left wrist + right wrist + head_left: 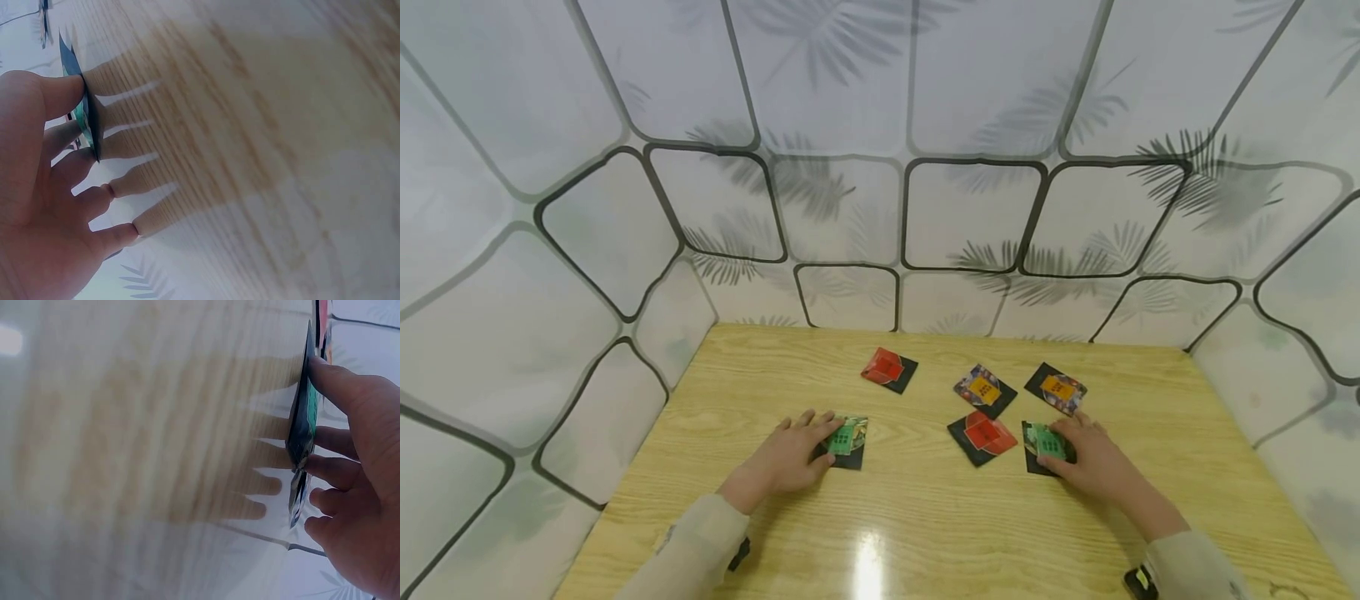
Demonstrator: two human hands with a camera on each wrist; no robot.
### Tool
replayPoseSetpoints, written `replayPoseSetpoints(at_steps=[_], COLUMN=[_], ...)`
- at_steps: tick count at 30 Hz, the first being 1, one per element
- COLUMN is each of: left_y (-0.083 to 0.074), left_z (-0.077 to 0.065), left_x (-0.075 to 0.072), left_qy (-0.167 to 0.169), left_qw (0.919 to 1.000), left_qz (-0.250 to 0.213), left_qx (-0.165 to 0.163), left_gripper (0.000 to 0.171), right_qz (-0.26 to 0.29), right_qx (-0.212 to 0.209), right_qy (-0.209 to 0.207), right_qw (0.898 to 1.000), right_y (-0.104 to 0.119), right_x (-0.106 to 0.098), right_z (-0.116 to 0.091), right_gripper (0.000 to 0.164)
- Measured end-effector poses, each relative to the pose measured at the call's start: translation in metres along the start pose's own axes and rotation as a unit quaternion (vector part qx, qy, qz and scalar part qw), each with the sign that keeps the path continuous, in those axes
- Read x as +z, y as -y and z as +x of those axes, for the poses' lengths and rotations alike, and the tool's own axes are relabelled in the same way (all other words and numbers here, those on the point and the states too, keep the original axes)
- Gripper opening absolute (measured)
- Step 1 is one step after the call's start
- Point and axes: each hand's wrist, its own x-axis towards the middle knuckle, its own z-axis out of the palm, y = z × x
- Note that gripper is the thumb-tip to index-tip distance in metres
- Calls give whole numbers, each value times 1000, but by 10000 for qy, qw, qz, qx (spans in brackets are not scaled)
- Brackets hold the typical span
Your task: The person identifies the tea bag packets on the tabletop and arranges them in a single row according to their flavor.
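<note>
On the wooden table (917, 517), my left hand (793, 454) has its thumb and fingers across a small flat green-and-black packet (852, 446). In the left wrist view the thumb is at one edge of that packet (89, 119), fingertips along the other side. My right hand (1097, 462) holds a matching green-and-black packet (1037, 450) between thumb and fingers; its dark face (302, 412) shows in the right wrist view. Just beyond the right fingertips lies a purple-and-orange packet (1056, 387). To the left of the right-hand packet is a red-and-black packet (983, 436).
Another purple-and-orange packet (985, 390) lies close behind the nearer red one. A second red-and-black packet (887, 369) rests farther back, toward the left. White patterned walls (850, 217) with dark outlines and leaf prints rise behind the table and at both sides.
</note>
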Motion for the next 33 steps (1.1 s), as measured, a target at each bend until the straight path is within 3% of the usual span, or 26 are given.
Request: replayPoseSetpoints(at_steps=[9, 18, 26, 33], left_y=[0, 0, -1, 0], left_z=[0, 1, -1, 0], left_x=[-2, -1, 1, 0], left_qy=[46, 81, 22, 48], left_qw=[10000, 9999, 10000, 10000], left_qz=[81, -3, 14, 49], left_qx=[-35, -73, -67, -66], left_gripper=[61, 60, 60, 60], right_qz=[-50, -129, -323, -459], right_qx=[-144, -251, -621, -680], right_qy=[11, 100, 21, 87], right_qw=[9999, 9996, 9975, 9966], right_y=[13, 42, 59, 73], right_x=[8, 12, 18, 23], right_z=[-14, -25, -27, -27], right_gripper=[64, 62, 61, 63])
